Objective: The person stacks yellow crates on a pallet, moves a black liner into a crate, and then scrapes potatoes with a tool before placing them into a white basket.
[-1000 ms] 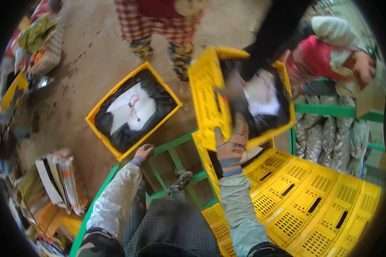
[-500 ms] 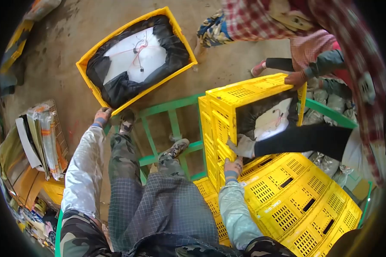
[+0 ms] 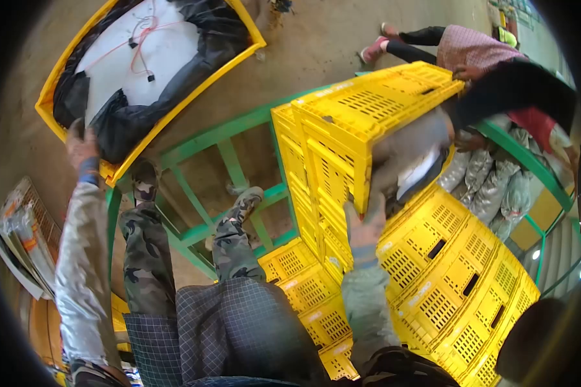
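Note:
My left hand [image 3: 82, 145] grips the near left rim of a yellow crate [image 3: 258, 42]. Black lining [image 3: 219, 39] fills that crate around a white sheet [image 3: 145, 48], with red and black wires [image 3: 139, 55] lying on top. My right hand [image 3: 366, 226], smeared by motion, is closed on the lower edge of a second yellow crate [image 3: 394, 97] tipped on its side. Inside it I make out a white piece and a dark lining, partly hidden by a blurred grey shape. A co-worker's hand [image 3: 469, 72] touches its far upper corner.
Stacked yellow crates [image 3: 426, 300] stand under and beside the tipped crate. A green metal frame [image 3: 229, 161] lies around my feet. Silvery bags [image 3: 490, 177] are piled at right, near a co-worker in a pink checked top [image 3: 474, 45]. Wrapped sheets [image 3: 29, 232] stand at left.
The view has shifted. The lined crate now appears higher and farther left, with my left hand still on its rim. A co-worker's dark-sleeved arm has moved back from the tipped crate's lower edge.

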{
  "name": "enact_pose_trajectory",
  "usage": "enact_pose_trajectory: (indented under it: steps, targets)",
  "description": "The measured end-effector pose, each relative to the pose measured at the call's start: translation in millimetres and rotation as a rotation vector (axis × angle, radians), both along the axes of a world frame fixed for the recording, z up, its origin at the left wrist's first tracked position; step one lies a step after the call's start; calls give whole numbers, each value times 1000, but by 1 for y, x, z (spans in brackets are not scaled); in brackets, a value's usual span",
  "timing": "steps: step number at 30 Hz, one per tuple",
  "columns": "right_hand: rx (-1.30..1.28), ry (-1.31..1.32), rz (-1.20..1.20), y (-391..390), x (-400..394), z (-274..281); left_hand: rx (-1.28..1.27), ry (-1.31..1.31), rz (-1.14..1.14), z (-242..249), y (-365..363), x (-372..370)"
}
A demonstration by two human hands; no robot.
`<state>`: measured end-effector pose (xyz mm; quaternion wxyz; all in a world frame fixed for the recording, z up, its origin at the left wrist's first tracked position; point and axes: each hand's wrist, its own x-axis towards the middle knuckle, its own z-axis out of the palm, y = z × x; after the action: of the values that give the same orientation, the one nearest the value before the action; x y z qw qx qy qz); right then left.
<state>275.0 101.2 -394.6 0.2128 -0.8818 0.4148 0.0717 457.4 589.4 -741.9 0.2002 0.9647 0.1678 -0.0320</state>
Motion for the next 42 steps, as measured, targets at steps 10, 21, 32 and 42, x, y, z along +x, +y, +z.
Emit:
enact_pose_trajectory:
  steps: [10, 21, 32, 42]
  targets:
    - [321, 72, 127, -35, -15, -9, -1733, 616, 92, 189, -427, -168]
    - [331, -51, -113, -52, -65, -20, -1332, 743, -257, 226, -455, -169]
    - [-47, 245, -34, -53, -87, -27, -1242, 509, -295, 164, -350, -127]
    - [107, -37, -331, -35, -70, -36, 77, 138, 598, 13, 78, 2]
